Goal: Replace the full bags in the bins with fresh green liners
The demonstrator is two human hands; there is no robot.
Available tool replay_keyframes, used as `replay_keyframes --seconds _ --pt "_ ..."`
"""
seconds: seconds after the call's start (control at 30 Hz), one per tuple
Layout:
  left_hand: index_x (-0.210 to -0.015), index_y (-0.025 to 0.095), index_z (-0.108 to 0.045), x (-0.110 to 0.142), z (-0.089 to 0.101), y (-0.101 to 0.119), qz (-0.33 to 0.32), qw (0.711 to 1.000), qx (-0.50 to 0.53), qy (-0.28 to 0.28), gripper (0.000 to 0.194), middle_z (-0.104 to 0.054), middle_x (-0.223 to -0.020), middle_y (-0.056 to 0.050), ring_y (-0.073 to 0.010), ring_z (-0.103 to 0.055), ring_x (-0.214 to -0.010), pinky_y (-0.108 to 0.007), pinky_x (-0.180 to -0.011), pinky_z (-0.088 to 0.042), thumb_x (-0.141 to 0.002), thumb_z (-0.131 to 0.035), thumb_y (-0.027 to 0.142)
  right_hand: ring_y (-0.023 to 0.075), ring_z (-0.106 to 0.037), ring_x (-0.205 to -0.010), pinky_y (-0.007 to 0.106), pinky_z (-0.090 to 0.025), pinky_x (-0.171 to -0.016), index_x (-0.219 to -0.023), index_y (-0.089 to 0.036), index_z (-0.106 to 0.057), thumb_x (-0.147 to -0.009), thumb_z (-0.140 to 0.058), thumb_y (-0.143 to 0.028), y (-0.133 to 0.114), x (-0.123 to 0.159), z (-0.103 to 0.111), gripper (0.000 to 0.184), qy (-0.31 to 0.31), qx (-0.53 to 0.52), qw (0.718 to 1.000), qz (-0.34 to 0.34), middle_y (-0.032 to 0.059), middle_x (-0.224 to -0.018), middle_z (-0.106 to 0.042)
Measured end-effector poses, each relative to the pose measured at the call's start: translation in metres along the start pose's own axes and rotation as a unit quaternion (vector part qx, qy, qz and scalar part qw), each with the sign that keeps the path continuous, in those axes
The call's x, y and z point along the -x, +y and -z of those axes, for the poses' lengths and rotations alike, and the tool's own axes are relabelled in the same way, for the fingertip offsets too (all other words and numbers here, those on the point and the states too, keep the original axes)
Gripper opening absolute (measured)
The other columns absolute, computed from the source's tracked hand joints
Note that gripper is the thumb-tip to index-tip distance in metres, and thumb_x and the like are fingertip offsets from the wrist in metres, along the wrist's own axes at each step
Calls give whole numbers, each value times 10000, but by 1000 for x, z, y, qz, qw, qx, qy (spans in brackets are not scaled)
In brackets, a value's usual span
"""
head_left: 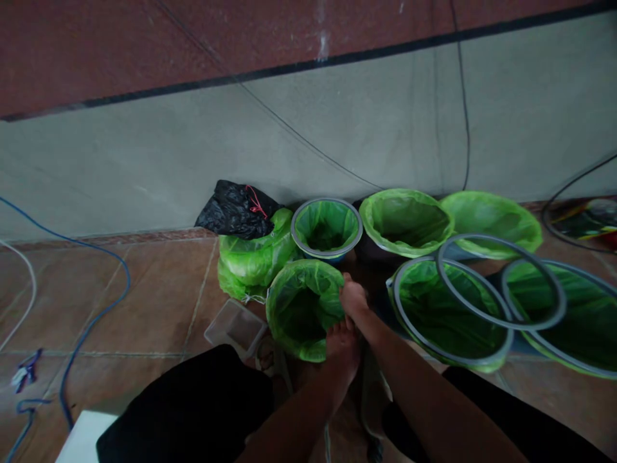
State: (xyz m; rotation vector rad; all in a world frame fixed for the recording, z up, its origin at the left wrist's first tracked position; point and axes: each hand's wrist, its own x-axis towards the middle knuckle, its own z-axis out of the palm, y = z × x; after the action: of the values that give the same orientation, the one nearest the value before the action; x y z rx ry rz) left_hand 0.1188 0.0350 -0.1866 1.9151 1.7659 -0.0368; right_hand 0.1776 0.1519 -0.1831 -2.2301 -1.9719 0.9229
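A small bin lined with a green plastic bag (301, 308) stands on the tiled floor in front of me. My left hand (343, 344) grips the bag at the bin's near right rim, fingers curled over the edge. My right hand (353, 297) is closed on the same rim just above it. Both forearms reach in from the bottom of the view.
Several more green-lined bins (326, 228) (405, 220) (450, 312) stand around, some with grey rim rings; a loose grey ring (501, 280) lies across two. A black bag (238, 210) sits on stuffed green bags (250, 260). A clear container (236, 326), blue cable (91, 308) and the wall are near.
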Motion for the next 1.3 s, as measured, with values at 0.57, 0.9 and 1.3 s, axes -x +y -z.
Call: replay_keyframes --seconds 0.57,0.9,1.3 --pt "-1442 162 -364 43 56 -31 19 998 6 64 604 -428 -1468 -133 -293 -376 -1349 -487 -1130 -288 -869 -487 306 262 -665 -972 349 -463 -828 -1210 -138 -570 -938 -412 -239 -20 -28 6 331 11 21 997 69 154 -1029 -702" --pt "-1386 134 -439 60 76 -72 71 991 19 110 546 -452 -1447 -151 -280 -437 -1311 -427 -1102 -344 -860 -496 265 218 -671 -892 333 -501 -819 -1297 -108 -506 -870 -509 -383 19 6 39 508 205 -195 959 -20 141 -1083 -680" --pt "-1270 127 -531 73 94 -102 62 980 80 171 426 -555 -1324 -149 -245 -505 -1271 -379 -1070 -413 -860 -489 234 362 -607 -1093 496 -495 -862 -1277 -55 -482 -890 -285 -140 139 34 106 442 179 19 938 -296 238 -1236 -511"
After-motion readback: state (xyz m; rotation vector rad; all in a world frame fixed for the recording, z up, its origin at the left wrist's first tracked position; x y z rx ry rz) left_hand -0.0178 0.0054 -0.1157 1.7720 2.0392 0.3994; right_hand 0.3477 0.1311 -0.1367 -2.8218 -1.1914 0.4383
